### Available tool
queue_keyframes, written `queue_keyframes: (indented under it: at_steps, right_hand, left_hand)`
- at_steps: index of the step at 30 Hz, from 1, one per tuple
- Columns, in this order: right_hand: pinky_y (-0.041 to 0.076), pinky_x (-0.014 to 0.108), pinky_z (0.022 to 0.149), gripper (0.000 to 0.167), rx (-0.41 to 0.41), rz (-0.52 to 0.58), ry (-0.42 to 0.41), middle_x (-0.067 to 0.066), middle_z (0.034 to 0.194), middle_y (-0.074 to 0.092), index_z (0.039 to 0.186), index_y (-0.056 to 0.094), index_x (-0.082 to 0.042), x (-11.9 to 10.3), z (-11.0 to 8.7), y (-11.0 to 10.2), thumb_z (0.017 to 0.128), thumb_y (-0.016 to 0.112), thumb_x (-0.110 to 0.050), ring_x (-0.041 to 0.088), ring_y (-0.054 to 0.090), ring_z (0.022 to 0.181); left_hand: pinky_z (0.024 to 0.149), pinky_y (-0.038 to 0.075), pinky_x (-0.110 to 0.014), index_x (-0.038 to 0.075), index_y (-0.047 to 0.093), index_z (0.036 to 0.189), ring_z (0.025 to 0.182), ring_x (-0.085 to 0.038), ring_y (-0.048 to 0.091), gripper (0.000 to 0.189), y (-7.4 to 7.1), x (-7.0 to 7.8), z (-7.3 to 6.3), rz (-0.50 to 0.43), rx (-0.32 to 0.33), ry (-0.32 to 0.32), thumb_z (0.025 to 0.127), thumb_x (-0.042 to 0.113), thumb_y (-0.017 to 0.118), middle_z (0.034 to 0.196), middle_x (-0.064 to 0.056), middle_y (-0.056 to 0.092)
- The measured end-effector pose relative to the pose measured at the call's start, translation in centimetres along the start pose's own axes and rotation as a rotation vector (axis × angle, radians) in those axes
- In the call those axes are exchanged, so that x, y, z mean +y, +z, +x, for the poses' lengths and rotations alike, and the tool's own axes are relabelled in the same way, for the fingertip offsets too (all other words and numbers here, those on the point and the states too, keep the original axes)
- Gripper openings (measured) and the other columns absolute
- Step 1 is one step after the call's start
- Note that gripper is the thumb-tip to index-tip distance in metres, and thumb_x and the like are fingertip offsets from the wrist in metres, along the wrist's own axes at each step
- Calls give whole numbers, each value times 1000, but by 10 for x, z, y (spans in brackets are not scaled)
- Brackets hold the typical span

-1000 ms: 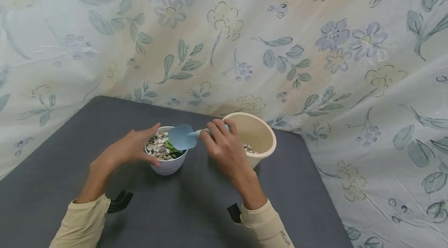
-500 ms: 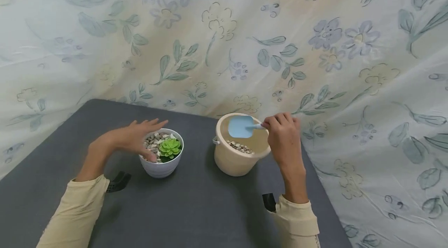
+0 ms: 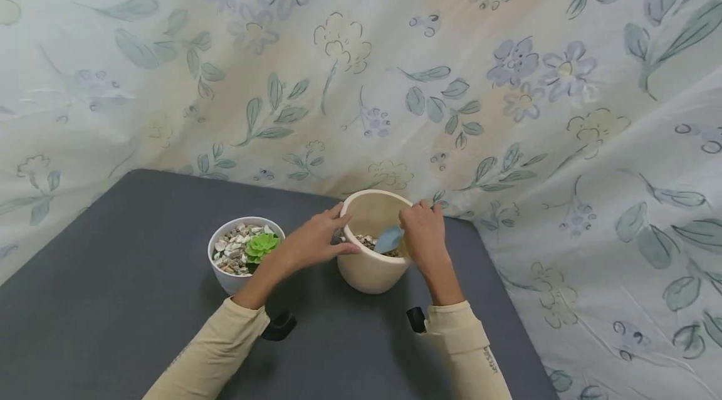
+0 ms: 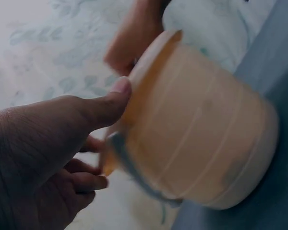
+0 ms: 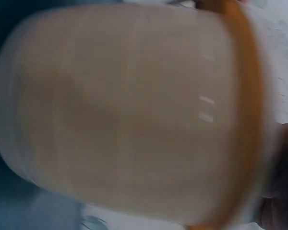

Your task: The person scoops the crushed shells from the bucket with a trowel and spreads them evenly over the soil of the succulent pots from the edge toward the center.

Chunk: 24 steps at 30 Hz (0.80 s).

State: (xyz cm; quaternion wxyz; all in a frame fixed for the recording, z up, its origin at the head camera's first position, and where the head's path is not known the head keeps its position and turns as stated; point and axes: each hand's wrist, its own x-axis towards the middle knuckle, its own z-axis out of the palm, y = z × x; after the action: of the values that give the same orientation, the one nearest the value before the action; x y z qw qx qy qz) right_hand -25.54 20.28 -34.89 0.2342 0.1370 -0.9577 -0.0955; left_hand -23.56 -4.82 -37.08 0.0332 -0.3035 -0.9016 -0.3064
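A cream bucket with small pebbles inside stands on the dark table. My right hand grips the handle of a small blue trowel, its blade down inside the bucket by the pebbles. At the bucket's left rim, my left hand holds on with thumb and fingers spread along it. The left wrist view shows the thumb on the rim and fingers curled near the grey bail handle. Blurred in the right wrist view, the bucket's side hides most of my right hand.
Left of the bucket stands a white pot holding pebbles and a green succulent; my left forearm passes close to its right side. A floral cloth hangs behind the dark grey table.
My left hand has moved right from the white pot to the bucket's rim. My right hand first carried the trowel from over the pot to the bucket, then lowered its blade inside.
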Motion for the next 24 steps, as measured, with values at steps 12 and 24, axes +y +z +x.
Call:
queue_keyframes:
  at_steps: [12,24]
  right_hand:
    - [52,58,75,36,-26,229,235,13,75,74,61,60,-11,-23,8,13,91,79,-10,41,68,74]
    - [51,60,82,11,58,433,354,12,92,82,90,83,-6,-11,-6,1,93,79,-16,39,72,84]
  left_hand:
    - [114,45,-65,5,46,157,148,-52,42,82,10,5,-3,3,28,-25,95,51,73,170,-25,27]
    - [119,37,-70,7,49,156,151,-55,37,78,9,0,0,-5,39,-18,94,48,75,170,-23,31]
